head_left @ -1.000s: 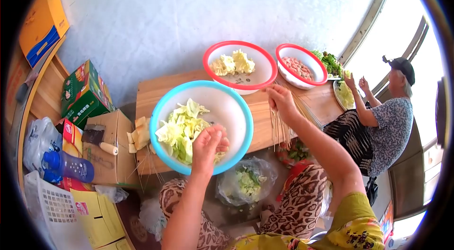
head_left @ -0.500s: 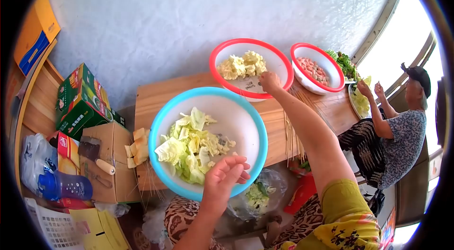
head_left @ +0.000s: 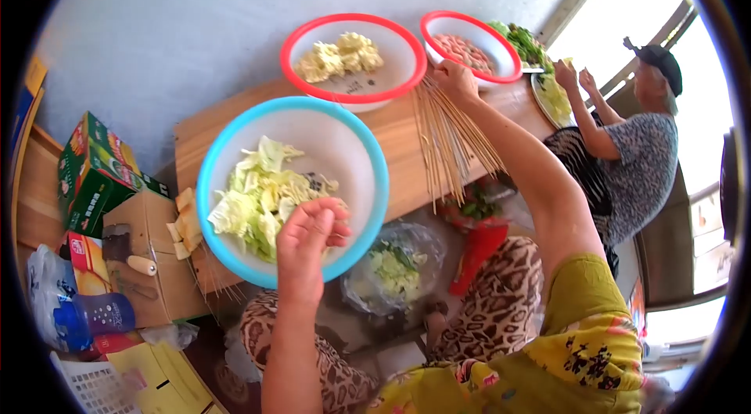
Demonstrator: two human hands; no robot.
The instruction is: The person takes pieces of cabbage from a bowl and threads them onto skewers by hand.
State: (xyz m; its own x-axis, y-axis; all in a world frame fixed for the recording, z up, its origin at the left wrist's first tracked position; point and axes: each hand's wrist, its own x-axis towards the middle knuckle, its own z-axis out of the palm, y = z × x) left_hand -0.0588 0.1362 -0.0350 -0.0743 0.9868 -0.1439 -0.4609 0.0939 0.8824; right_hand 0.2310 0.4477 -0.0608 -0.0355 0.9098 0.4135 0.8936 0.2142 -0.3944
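Over the near rim of the blue-rimmed basin [head_left: 371,149], my left hand [head_left: 307,240] is raised with its fingers curled in toward the thumb; whatever they hold, if anything, does not show. Torn cabbage leaves [head_left: 262,191] lie in that basin. Farther off, my right hand [head_left: 458,84] is closed at the far ends of a spread of thin bamboo skewers [head_left: 447,132], close to the red-rimmed bowl of pinkish pieces [head_left: 469,52]. Its fingertips are partly hidden, so its contents are unclear. Left of it, pale yellow folded pieces [head_left: 338,59] sit in a larger red-rimmed basin [head_left: 404,90].
The basins and skewers rest on a wooden table [head_left: 399,179]. At the right sits another person [head_left: 637,156], hands raised near a plate of leaves [head_left: 552,101]. A plastic bag of greens [head_left: 395,269] is below the table. Boxes [head_left: 102,179] and a cleaver [head_left: 125,253] are at left.
My right hand has gone from inside the larger red-rimmed basin to the skewers' far ends. My left hand stays near the blue-rimmed basin, now more upright. The view has shifted right.
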